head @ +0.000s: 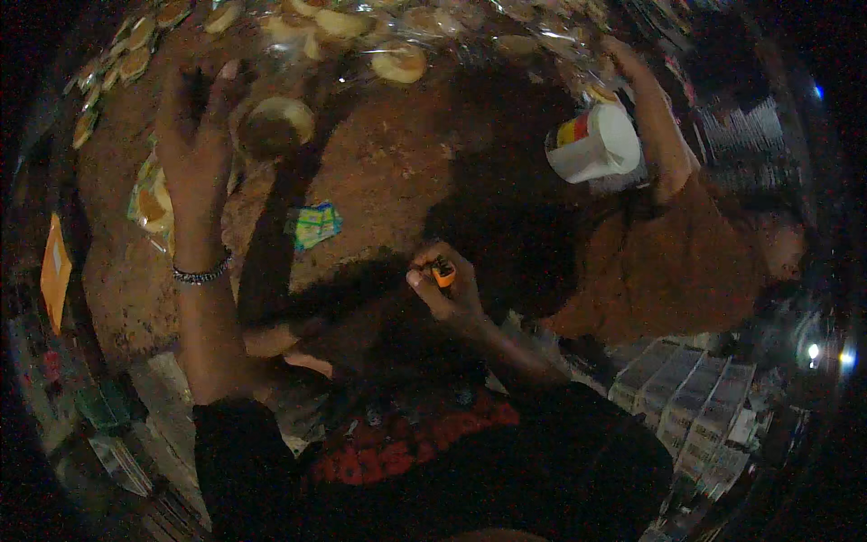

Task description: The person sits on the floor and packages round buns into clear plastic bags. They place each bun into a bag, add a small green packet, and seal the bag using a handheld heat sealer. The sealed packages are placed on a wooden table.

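Observation:
My left hand (pixel 196 129) reaches over a brown, worn surface (pixel 386 156), fingers apart and blurred, with a beaded bracelet (pixel 203 271) at the wrist. Right beside it is a round, pale-rimmed container (pixel 274 129), its inside dark. A clear packet with a round tan piece (pixel 154 203) lies partly behind my left forearm. Closer to the middle, my right hand (pixel 447 278) is curled around a small orange object (pixel 443 274) with a dark top; its kind is unclear. A small green, yellow and blue packet (pixel 316 225) lies flat between my two arms.
Clear plastic packets with round tan pieces (pixel 399 62) spread along the far edge. At right, a co-worker's arm (pixel 653 115) reaches towards them, beside a white tub (pixel 596 146) with a red and yellow label. Stacked wrapped bundles (pixel 684 400) sit lower right. The light is dim.

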The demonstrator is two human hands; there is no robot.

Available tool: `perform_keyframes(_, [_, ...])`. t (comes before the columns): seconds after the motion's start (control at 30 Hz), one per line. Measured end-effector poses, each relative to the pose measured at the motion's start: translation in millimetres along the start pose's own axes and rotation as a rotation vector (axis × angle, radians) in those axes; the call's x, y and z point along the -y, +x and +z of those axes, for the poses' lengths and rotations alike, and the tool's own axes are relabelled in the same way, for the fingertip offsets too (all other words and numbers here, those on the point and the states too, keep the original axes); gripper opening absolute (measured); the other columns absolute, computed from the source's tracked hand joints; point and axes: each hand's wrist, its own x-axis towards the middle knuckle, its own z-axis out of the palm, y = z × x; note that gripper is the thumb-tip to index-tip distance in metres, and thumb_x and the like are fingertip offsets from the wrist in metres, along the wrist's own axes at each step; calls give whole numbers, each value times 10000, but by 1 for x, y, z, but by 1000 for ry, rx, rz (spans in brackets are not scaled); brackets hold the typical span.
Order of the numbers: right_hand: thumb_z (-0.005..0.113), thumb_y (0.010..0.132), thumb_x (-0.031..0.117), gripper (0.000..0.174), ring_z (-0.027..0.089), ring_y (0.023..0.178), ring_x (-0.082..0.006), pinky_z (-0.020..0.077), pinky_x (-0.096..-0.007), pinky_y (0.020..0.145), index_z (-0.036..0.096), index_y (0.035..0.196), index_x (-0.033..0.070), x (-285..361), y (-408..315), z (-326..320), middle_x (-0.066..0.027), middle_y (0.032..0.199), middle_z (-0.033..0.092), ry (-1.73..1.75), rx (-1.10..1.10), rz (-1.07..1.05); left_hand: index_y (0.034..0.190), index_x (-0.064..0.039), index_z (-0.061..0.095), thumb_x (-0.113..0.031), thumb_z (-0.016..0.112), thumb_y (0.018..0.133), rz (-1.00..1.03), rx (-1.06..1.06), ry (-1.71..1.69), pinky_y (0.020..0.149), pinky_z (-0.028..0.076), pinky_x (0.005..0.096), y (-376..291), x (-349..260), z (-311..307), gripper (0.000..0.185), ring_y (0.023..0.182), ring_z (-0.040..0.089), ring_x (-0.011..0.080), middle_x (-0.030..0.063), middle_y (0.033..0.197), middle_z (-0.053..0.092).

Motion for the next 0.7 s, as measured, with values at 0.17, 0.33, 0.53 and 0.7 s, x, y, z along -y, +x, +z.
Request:
perform_keyframes(0.17, [753,662,110,609,366,637,-43,340,-198,565,473,1201,66,38,17,15,16,945,453,97,162,-71,984,-20,493,-131,591,887,-105,143,-181,651,475,252,-45,-59,-19,177,779,595,132,75,835,604])
perform_keyframes(0.33, [691,770,41,392,594,934,-140,485,-295,804,520,1116,-30,48,46,57,-87,994,627,-128,259,-186,1018,-23,450,-197,576,903,-230,39,-80,668,466,264,-46,-13,-26,244,775,570,139,70,848,589])
perform_keyframes(0.53, [765,694,123,385,609,824,-215,491,-328,741,558,1003,23,48,59,71,-107,942,613,-588,-2,-323,1151,-2,450,-257,617,875,-426,145,-412,834,465,308,-109,-4,-40,410,979,549,179,99,1053,558])
perform_keyframes(0.7, [795,644,171,423,582,788,-257,486,-338,682,567,979,50,42,69,79,-119,871,574,-633,261,-478,1210,12,475,-260,636,862,-758,1,-551,843,476,305,-117,31,-14,470,983,575,174,126,1077,591])
